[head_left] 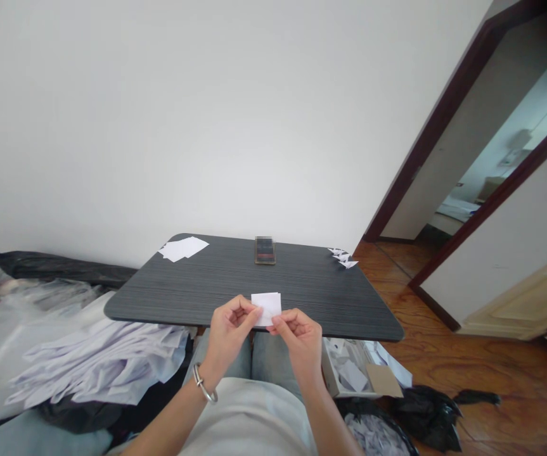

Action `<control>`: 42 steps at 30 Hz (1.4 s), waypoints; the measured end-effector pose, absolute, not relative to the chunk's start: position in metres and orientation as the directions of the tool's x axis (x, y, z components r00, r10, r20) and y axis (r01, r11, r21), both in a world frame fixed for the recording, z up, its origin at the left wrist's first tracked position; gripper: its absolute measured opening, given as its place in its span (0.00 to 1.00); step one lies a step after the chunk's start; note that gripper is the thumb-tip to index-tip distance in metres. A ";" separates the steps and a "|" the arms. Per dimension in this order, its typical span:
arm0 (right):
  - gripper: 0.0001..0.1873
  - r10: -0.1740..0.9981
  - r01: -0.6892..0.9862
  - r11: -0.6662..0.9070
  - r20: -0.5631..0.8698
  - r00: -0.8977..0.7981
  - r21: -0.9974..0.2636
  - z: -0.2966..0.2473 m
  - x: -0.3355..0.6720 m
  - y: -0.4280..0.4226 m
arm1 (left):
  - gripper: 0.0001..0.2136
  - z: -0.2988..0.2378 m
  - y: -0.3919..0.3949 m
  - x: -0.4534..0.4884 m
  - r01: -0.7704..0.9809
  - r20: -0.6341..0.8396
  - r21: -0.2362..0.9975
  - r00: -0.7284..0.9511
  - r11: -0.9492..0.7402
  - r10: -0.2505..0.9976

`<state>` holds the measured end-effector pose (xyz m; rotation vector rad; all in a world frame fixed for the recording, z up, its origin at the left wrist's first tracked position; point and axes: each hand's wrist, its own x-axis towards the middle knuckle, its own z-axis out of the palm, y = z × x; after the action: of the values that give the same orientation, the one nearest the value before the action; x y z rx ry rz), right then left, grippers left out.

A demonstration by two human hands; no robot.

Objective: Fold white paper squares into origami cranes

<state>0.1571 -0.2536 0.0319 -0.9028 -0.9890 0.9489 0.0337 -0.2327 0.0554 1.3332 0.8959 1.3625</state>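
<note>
A small folded piece of white paper (267,305) is held up over the near edge of the dark table (225,272). My left hand (230,326) pinches its left side between thumb and fingers. On the lower right corner, my right hand (299,335) grips the same paper with thumb and fingertips. Several loose white sheets (184,248) lie at the table's far left corner. Several small folded paper shapes (343,257) stand in a row at the far right corner.
A phone (264,251) lies at the table's back, near the white wall. White cloth (106,358) is heaped at the left. Below the table on the right are a box of papers (349,370), a bag of paper scraps (375,434) and a black plastic bag (428,415).
</note>
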 end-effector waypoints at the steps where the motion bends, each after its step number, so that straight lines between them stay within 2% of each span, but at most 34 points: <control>1: 0.07 0.931 -0.218 0.318 0.260 0.255 -0.923 0.031 0.157 -0.253 | 0.09 0.055 -0.233 0.034 -0.151 0.248 0.961 0.088 -0.233 0.965; 23: 0.07 0.926 -0.248 0.329 0.261 0.271 -0.911 0.032 0.156 -0.254 | 0.10 0.054 -0.233 0.038 -0.282 0.147 0.950 0.031 -0.133 0.989; 36: 0.07 0.932 -0.261 0.317 0.250 0.261 -0.912 0.032 0.156 -0.254 | 0.10 0.056 -0.234 0.038 -0.272 0.144 0.953 0.017 -0.134 0.989; 42: 0.09 0.955 -0.386 0.277 0.210 0.208 -0.880 0.032 0.159 -0.252 | 0.10 0.057 -0.232 0.034 -0.231 0.173 0.957 -0.033 -0.176 0.984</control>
<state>0.1591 -0.2518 0.0321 -0.7935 -0.8967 1.0843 0.0342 -0.2321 0.0574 1.1498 0.9531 1.4483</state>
